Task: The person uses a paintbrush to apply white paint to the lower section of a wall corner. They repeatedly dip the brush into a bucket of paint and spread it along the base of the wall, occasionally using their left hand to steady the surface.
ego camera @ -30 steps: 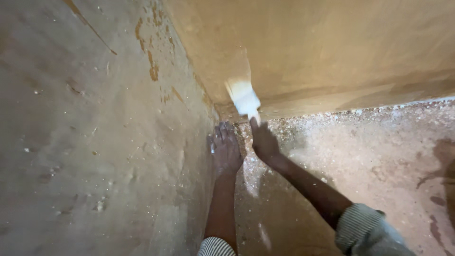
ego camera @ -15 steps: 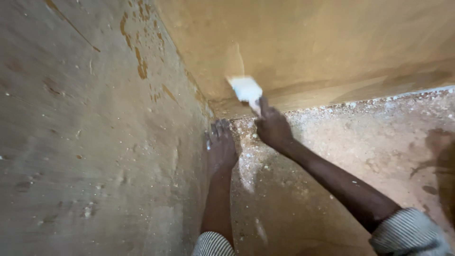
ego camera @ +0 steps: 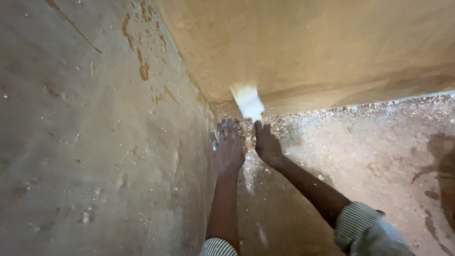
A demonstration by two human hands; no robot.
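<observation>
White scraper blade pressed at wall-floor corner, right hand closed round its handle; left hand flat, open, on wall; loose debris along floor edge uncleared; wall patches remain.

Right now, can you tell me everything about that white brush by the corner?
The brush looks pale, white to cream, with a broad flat head; it is blurred, so its bristles and handle cannot be told apart clearly. It stands tilted, its wide end up against the yellowish wall, low down near the corner where two walls meet the gritty floor. The right hand grips its lower end. The left hand lies flat beside it, not touching the brush.
</observation>
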